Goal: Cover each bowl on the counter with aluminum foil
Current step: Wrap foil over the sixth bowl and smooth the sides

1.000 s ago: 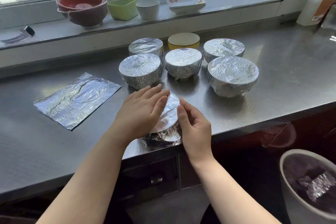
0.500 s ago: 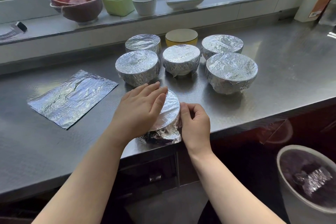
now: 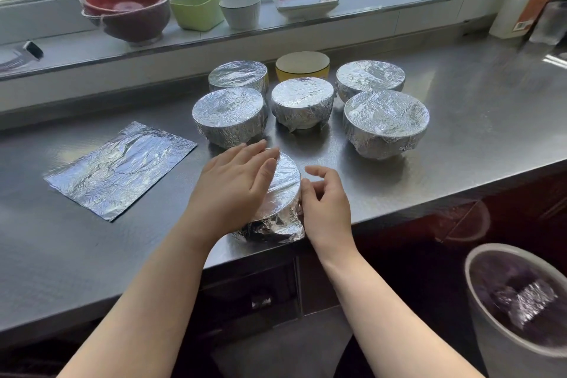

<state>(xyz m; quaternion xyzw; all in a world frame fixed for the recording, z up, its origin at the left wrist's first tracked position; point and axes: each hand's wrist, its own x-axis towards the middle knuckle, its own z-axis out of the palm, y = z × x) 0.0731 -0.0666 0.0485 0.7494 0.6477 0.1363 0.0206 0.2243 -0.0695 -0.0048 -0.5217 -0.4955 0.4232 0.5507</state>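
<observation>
A foil-covered bowl stands near the front edge of the steel counter. My left hand lies flat on its foil top. My right hand is at the bowl's right side, fingers curled, thumb pressing the foil against the wall. Behind it stand several more foil-covered bowls, among them one at the left, one in the middle and one at the right. A yellow bowl in the back row has no foil on it. A flat foil sheet lies on the counter to the left.
The windowsill holds a red bowl, a green container, a white cup and a white dish. A white bin with crumpled foil inside stands below the counter at the lower right.
My right hand went from open beside the bowl to curled against its right side. My left hand stayed flat on top.
</observation>
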